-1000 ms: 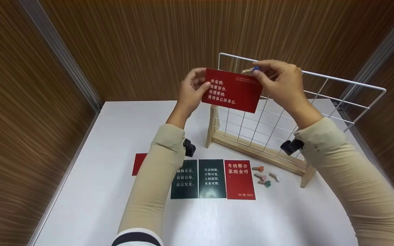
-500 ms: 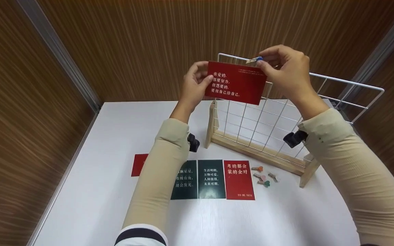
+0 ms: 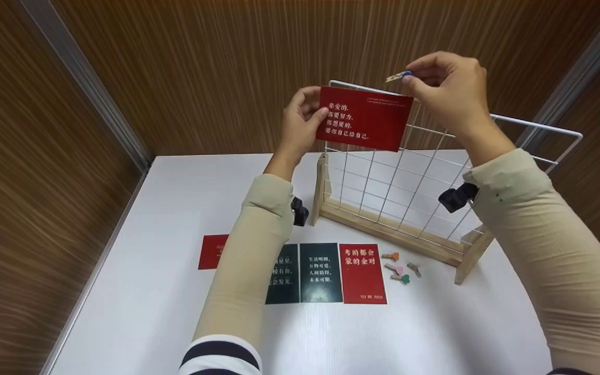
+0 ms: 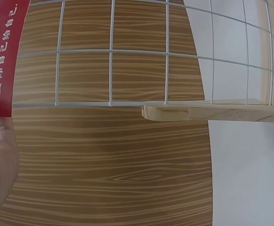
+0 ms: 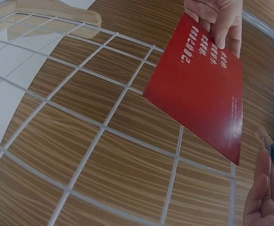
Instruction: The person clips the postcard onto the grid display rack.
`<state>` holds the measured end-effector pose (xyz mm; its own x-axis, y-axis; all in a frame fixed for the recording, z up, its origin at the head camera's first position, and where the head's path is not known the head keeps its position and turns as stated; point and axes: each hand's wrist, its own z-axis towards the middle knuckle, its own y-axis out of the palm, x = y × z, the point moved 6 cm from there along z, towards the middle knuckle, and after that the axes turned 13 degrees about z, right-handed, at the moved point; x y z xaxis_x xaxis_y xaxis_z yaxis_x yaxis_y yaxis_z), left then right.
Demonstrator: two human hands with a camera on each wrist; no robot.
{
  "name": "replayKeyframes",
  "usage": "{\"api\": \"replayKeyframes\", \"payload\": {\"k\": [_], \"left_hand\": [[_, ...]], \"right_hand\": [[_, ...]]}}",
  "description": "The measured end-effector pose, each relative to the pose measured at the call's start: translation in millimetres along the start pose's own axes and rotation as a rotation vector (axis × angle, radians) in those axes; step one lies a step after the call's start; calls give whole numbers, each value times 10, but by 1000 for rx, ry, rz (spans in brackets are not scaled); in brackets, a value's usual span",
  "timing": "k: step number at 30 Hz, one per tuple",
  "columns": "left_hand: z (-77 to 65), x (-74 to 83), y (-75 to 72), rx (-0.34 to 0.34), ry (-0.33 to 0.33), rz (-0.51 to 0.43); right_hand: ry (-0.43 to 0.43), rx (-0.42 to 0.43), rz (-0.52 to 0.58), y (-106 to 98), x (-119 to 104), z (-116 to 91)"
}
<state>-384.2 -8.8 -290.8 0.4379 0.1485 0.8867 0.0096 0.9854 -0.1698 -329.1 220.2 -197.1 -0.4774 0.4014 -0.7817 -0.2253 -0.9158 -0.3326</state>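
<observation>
Between thumb and fingers my left hand (image 3: 301,121) pinches the left edge of a red card (image 3: 365,119) with white writing. The card is held up in front of the upper left part of a white wire grid rack (image 3: 430,136). My right hand (image 3: 453,86) pinches a small wooden clothespin (image 3: 398,76) by its blue end, above the card's upper right corner. In the right wrist view the clothespin (image 5: 264,137) points up beside the card (image 5: 198,84), apart from it. The left wrist view shows only part of the card (image 4: 0,56) and the left hand (image 4: 0,160).
On the white table (image 3: 300,338) lie a red card (image 3: 363,273), dark green cards (image 3: 321,272) and another red card (image 3: 212,251), partly behind the left sleeve. Several small clothespins (image 3: 398,269) lie beside them. The rack stands on a wooden base (image 3: 388,225).
Both hands have moved up and to the right, away from me. The card has come up along the rack, and the clothespin has risen from over the card's face to above its corner.
</observation>
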Motion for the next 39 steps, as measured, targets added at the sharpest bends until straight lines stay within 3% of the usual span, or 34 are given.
{"api": "replayKeyframes", "payload": {"k": [7, 12, 24, 32, 39], "left_hand": [[-25, 125, -29, 0, -9, 1], [26, 75, -21, 23, -6, 14], [46, 14, 17, 63, -21, 54], [55, 14, -1, 92, 22, 71], [53, 3, -6, 88, -4, 51]], "right_hand": [[-12, 9, -12, -45, -21, 47], [1, 0, -61, -57, -10, 76], [106, -115, -243, -61, -21, 93], [142, -170, -313, -54, -55, 82], [177, -224, -330, -26, -34, 64]]}}
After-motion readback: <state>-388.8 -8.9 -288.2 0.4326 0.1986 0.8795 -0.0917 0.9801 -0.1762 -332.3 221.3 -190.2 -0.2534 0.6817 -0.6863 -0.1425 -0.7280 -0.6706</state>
